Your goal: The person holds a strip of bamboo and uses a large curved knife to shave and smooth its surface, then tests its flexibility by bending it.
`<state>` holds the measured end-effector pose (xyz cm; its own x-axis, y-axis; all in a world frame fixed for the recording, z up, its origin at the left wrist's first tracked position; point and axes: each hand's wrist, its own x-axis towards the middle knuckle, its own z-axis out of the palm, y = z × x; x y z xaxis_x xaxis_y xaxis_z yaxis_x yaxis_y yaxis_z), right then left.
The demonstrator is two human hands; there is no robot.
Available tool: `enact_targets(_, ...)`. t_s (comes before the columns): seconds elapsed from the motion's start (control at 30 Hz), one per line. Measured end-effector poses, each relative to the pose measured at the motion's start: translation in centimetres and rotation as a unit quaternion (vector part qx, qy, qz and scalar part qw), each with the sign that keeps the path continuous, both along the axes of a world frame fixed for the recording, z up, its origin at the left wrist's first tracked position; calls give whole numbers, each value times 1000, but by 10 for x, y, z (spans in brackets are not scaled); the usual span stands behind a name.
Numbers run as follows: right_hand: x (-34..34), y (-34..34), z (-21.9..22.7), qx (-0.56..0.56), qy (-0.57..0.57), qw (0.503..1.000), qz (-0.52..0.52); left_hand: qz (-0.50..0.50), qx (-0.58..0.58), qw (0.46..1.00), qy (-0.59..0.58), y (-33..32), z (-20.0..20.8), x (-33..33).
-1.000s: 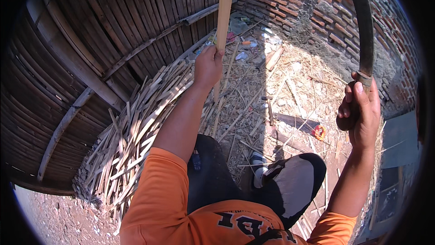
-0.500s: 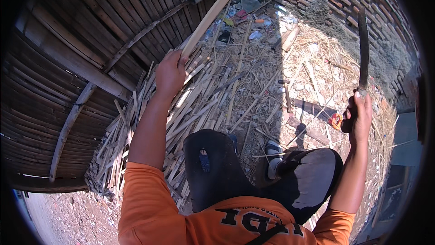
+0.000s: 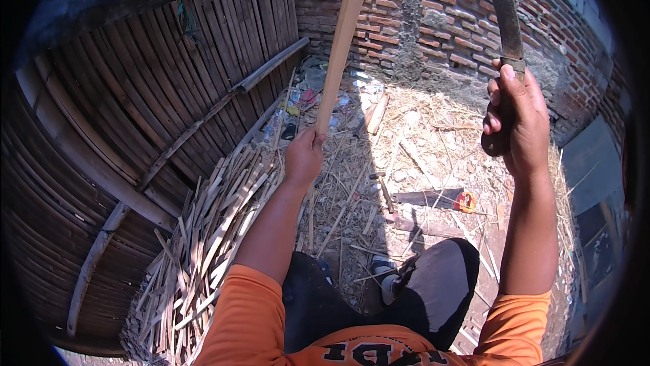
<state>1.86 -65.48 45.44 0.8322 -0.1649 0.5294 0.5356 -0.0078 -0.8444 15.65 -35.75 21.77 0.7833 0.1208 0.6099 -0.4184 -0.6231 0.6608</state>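
My left hand [image 3: 303, 156] is closed around the lower end of a long, pale bamboo strip [image 3: 342, 41], which rises steeply away from me and runs out of the top of the view. In my right hand [image 3: 527, 112] is a machete [image 3: 504, 10], gripped by its dark handle with the blade pointing up; the tip is cut off by the upper edge. Strip and blade are well apart. Below, between the two arms, a hammer [image 3: 384, 191] and a handsaw [image 3: 430, 199] with an orange handle lie on the littered ground.
A heap of split strips [image 3: 210, 251] lies to my left, along a slatted wall [image 3: 135, 95]. A brick wall [image 3: 460, 34] stands ahead. A short piece of wood [image 3: 430, 228] lies near my knee. Straw-like scraps [image 3: 433, 122] and rubbish cover the ground; a grey panel [image 3: 592, 169] leans at right.
Both hands have risen in the view, bringing the bamboo strip and machete higher. The strip stands steeper. The view has tilted up, showing more of the brick wall.
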Motion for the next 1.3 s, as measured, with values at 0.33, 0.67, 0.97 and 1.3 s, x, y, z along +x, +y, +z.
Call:
enact_targets(0.33,-61,-1,32,8,55,994,93,-25,51,995,81,-43,-74,-12)
enact_targets(0.67,-96,30,46,-4,78,984,161,11,14,994,109,-48,-74,-29)
enact_targets(0.97,-100,38,42,-23,105,974,201,15,29,988,151,-41,-72,-34)
enact_targets(1.3,-93,44,36,-43,100,972,208,7,0,992,130,-34,-78,-29)
